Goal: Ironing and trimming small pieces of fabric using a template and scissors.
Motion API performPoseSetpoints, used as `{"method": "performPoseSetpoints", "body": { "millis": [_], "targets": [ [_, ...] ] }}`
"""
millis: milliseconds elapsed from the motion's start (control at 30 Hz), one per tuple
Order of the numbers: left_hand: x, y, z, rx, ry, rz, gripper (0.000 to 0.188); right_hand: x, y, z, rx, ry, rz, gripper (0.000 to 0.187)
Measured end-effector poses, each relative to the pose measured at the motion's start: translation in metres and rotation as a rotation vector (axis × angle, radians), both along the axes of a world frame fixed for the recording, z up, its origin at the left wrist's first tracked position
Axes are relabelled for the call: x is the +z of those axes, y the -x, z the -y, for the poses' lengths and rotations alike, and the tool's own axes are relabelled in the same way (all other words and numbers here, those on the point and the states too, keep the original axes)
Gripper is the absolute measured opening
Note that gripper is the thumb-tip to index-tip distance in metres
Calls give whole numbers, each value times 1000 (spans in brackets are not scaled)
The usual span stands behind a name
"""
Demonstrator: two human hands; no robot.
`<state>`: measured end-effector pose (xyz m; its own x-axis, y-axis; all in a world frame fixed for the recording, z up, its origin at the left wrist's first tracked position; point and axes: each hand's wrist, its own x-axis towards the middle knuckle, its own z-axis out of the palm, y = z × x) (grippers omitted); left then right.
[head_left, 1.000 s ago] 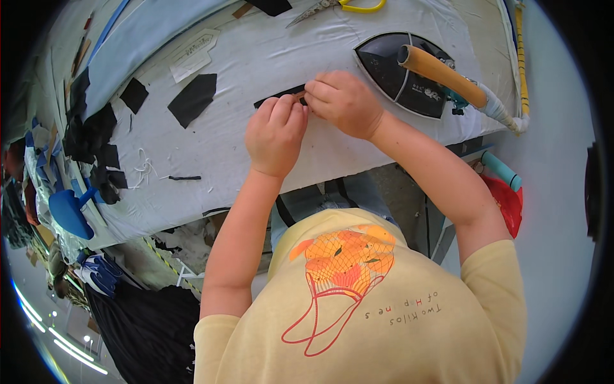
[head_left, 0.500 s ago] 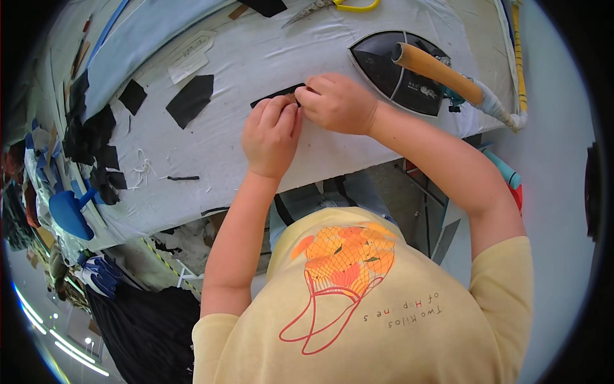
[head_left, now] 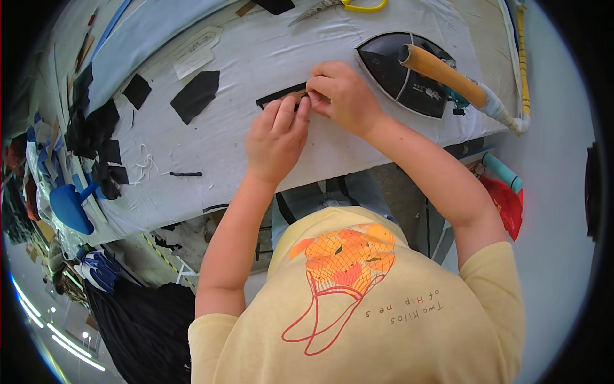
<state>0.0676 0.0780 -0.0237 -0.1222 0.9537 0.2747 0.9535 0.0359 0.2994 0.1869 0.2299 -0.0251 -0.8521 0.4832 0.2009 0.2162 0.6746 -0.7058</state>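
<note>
A narrow black fabric strip (head_left: 270, 99) lies on the white cloth-covered table in front of me, with a thin brown strip (head_left: 293, 95) on top. The fingers of my left hand (head_left: 276, 137) are bent and press down on both, near the middle of their length. My right hand (head_left: 345, 96) pinches the fabric edge at the right part of the strip, its thumb close to the left fingertips. Both hands partly cover the strip, so its right end is hidden. To the right of my right hand, an iron (head_left: 409, 75) with a wooden handle rests on the table.
Yellow-handled scissors (head_left: 364, 6) lie at the far edge of view. Black fabric pieces (head_left: 196, 96), a pale paper pattern (head_left: 195, 54) and white thread scraps (head_left: 146, 163) are spread to the left. A blue tool (head_left: 71, 208) sits at the table's left edge.
My right fingers have lifted and opened slightly from a tighter grip, exposing more of the brown strip. My right elbow has drawn inward. The view has shifted a little.
</note>
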Motion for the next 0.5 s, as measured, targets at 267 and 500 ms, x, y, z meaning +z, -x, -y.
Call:
{"method": "performPoseSetpoints", "body": {
  "millis": [267, 500],
  "targets": [
    [-5, 1, -1, 1, 35, 5, 45, 5, -6, 7, -91, 39, 22, 12],
    [-3, 5, -3, -19, 26, 18, 48, 11, 1, -3, -84, 112, 124, 11]
  ]
}}
